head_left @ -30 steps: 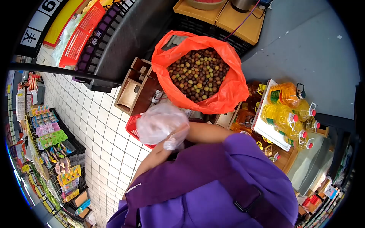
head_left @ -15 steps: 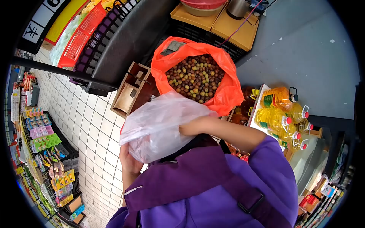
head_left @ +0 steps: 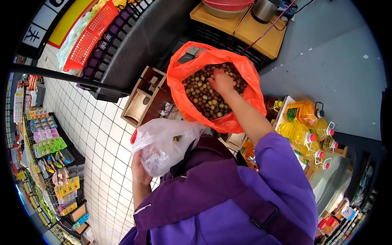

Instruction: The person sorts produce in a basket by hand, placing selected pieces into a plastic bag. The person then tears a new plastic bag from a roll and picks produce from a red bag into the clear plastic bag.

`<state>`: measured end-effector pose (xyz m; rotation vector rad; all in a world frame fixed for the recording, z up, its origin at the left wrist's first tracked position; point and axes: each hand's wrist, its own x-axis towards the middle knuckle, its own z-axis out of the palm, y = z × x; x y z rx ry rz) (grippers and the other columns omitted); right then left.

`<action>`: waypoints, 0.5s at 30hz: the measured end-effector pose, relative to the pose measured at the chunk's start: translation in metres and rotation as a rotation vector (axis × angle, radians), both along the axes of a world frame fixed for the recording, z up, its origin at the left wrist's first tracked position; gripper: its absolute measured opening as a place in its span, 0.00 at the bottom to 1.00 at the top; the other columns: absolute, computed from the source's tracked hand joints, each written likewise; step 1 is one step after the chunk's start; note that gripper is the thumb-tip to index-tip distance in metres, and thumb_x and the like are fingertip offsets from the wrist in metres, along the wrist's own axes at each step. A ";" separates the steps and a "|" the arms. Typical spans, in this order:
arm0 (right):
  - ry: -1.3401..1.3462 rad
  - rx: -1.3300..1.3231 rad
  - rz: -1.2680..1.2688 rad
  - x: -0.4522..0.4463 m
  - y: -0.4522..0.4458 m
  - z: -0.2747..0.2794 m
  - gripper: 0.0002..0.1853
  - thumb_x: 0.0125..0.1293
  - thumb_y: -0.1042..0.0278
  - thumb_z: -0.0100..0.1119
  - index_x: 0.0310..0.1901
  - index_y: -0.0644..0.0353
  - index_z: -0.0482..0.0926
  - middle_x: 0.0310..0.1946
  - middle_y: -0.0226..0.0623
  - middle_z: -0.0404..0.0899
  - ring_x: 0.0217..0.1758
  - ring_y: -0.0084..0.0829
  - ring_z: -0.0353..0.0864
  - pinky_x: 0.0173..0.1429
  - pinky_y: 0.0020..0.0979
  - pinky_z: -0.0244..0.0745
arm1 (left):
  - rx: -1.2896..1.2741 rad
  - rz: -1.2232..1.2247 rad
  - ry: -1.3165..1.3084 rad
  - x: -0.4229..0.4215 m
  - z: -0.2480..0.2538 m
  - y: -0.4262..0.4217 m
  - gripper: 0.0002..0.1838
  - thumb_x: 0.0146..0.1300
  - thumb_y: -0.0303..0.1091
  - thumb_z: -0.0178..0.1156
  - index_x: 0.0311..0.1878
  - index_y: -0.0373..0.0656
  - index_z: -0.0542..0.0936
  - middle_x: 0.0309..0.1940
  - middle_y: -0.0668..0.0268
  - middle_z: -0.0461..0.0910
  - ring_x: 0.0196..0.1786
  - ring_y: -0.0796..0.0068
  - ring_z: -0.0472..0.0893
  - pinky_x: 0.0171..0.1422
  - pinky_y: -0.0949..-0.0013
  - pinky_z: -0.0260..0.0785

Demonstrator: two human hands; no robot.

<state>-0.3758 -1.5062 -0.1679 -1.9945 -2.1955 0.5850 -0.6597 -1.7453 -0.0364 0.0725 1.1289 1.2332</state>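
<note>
Small round brown and green fruits (head_left: 204,94) fill a large red plastic bag (head_left: 175,81). My right hand (head_left: 222,83) reaches into that bag, its fingers down among the fruits; whether they grip one is hidden. Lower left, my left hand (head_left: 141,169) holds a translucent white plastic bag (head_left: 163,143) from its outer side and below. Something small and dark greenish shows in the white bag, near its upper part. The two bags are close together, the white one in front of the red one's lower left edge.
Yellow oil bottles (head_left: 295,132) stand at the right. A wooden box (head_left: 141,102) lies left of the red bag. Beyond it are trays (head_left: 261,34) with a steel pot (head_left: 264,10), and a red basket (head_left: 92,34) at upper left. Shelf goods (head_left: 51,145) line the far left.
My right hand has moved from the white bag up into the fruits in the red bag. The white bag now hangs lower and more bunched in my left hand.
</note>
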 end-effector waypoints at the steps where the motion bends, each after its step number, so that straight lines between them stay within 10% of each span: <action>1: 0.015 0.085 0.041 0.000 0.002 -0.001 0.17 0.58 0.60 0.55 0.42 0.65 0.70 0.35 0.44 0.75 0.32 0.40 0.77 0.34 0.40 0.73 | 0.005 -0.009 -0.020 0.001 -0.002 0.001 0.25 0.66 0.44 0.41 0.61 0.37 0.61 0.55 0.57 0.69 0.55 0.61 0.71 0.58 0.60 0.65; 8: 0.390 0.179 -0.049 0.017 0.029 0.001 0.09 0.55 0.71 0.53 0.38 0.64 0.73 0.30 0.47 0.75 0.34 0.44 0.77 0.38 0.44 0.73 | 0.020 0.013 -0.060 -0.001 -0.001 0.007 0.25 0.66 0.44 0.41 0.61 0.39 0.60 0.56 0.57 0.68 0.56 0.61 0.70 0.59 0.59 0.64; 15: -0.045 0.104 0.168 0.018 0.046 -0.023 0.11 0.57 0.66 0.51 0.40 0.61 0.74 0.34 0.46 0.77 0.34 0.47 0.76 0.36 0.45 0.72 | -0.011 0.052 -0.022 0.005 0.002 0.016 0.24 0.67 0.43 0.38 0.60 0.37 0.61 0.54 0.56 0.69 0.55 0.61 0.71 0.60 0.59 0.63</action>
